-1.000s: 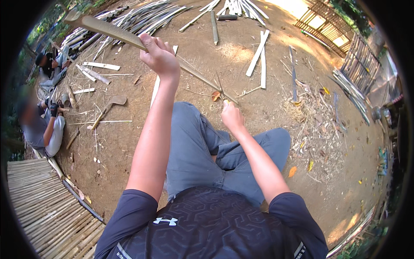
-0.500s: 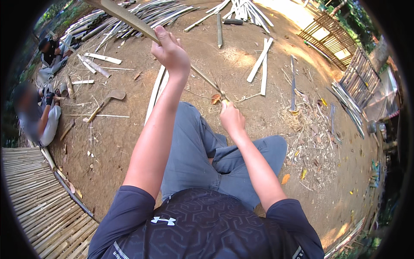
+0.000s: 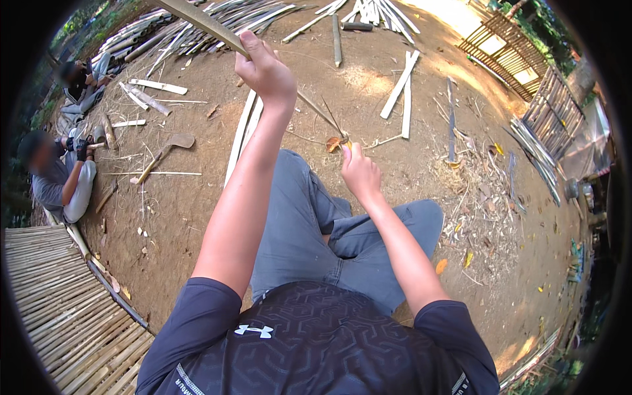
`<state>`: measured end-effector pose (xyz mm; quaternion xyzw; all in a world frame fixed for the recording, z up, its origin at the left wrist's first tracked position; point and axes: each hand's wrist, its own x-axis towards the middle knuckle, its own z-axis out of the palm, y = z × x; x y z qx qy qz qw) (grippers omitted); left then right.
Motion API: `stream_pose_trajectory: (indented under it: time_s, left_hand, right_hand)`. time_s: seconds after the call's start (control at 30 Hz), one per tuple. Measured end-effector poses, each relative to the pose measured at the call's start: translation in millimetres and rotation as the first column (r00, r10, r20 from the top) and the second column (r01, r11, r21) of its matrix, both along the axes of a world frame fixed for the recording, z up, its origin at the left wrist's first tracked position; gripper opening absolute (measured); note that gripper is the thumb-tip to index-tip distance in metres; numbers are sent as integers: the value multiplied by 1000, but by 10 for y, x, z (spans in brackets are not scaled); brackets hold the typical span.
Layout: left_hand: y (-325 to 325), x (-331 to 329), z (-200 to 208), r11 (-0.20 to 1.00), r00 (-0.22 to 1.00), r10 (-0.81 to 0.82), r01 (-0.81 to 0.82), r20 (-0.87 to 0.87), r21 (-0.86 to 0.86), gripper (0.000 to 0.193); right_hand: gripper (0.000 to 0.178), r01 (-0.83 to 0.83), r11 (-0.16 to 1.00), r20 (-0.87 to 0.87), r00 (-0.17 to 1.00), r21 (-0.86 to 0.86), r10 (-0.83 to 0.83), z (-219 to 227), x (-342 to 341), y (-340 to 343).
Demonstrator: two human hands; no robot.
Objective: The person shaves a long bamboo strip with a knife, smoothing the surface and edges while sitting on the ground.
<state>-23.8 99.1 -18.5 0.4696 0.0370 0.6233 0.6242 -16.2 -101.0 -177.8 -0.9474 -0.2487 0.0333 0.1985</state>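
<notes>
My left hand (image 3: 268, 76), raised in front of me, is closed around a long bamboo strip (image 3: 204, 24). The strip slants from the upper left, behind that hand, down toward my right hand (image 3: 361, 172). My right hand is closed on the yellowish handle of a knife (image 3: 336, 121), whose thin dark blade points up and away beside the strip's lower end. Whether the blade touches the strip I cannot tell. A curled brown leaf (image 3: 333, 143) lies on the ground just left of the knife. My crossed legs (image 3: 296, 230) are below both hands.
Split bamboo (image 3: 243, 20) lies heaped at the far left. A long blade (image 3: 451, 122) and shavings (image 3: 484, 204) lie on the right; pale strips (image 3: 399, 85) lie ahead. A hatchet-like tool (image 3: 164, 155) is left, near a seated person (image 3: 59, 171). A slatted bamboo platform (image 3: 72, 309) fills the lower left.
The thin blade by my right hand now stands apart from the strip, angled more upward. Both hands keep their holds, and the whole view has shifted slightly.
</notes>
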Motion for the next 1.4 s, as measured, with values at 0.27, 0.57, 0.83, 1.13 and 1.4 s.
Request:
stream_pose_trajectory:
  time_s: [0.27, 0.57, 0.83, 1.13, 1.4]
  left_hand:
    - [1, 72, 32, 998, 998, 57, -57, -6, -33, 47]
    - [295, 116, -17, 986, 993, 110, -113, -36, -125, 45]
    - [409, 20, -106, 978, 996, 83, -86, -25, -191, 45]
    - [293, 39, -72, 990, 999, 47, -46, 5, -135, 47]
    - [321, 52, -61, 985, 999, 51, -53, -15, -165, 45]
  right_hand:
    - [46, 54, 997, -52, 997, 59, -50, -194, 158, 24]
    - [48, 20, 998, 60, 998, 64, -24, -288, 97, 56]
    - [46, 73, 992, 4, 997, 107, -73, 43, 78, 283]
    - [46, 91, 980, -139, 988, 178, -66, -342, 231, 97]
    - [45, 67, 973, -172, 985, 221, -29, -105, 52, 233]
